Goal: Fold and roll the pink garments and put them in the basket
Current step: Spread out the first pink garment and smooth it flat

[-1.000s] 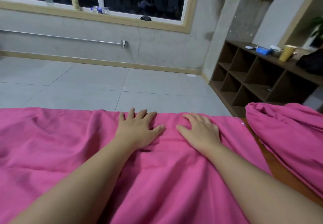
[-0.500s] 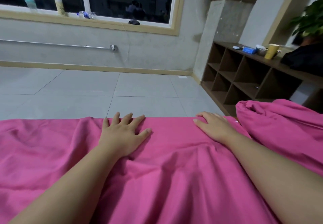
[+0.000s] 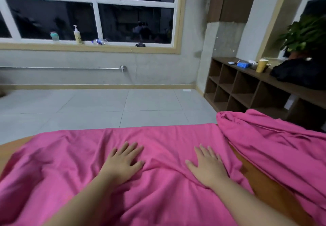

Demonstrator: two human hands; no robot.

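Head view: the left hand (image 3: pixel 121 164) and right hand (image 3: pixel 208 166) are lying flat, fingers straight, pressing on the pink garment (image 3: pixel 70 164) spread across the tabletop (image 3: pixel 264 187). A second pink garment (image 3: pixel 275 146) is lying bunched at the tabletop's right edge.

- The pink garment (image 3: pixel 158 190) under the hands runs off the near edge and the left edge, so its whole shape cannot be seen.
- The second pink garment (image 3: pixel 275 148) on the right is cut off by the right edge.
- The desk (image 3: pixel 264 188) is mostly covered by cloth; only small brown bits show.
- Both arms leave the picture at the near edge.
- The small things on the shelf (image 3: pixel 247 88) top are too tiny to tell.
- The dark bag (image 3: pixel 298 72) and plant (image 3: pixel 305 33) are blurry and cut off at the right.
- Shapes behind the dark window (image 3: pixel 134 23) are too dim to tell.
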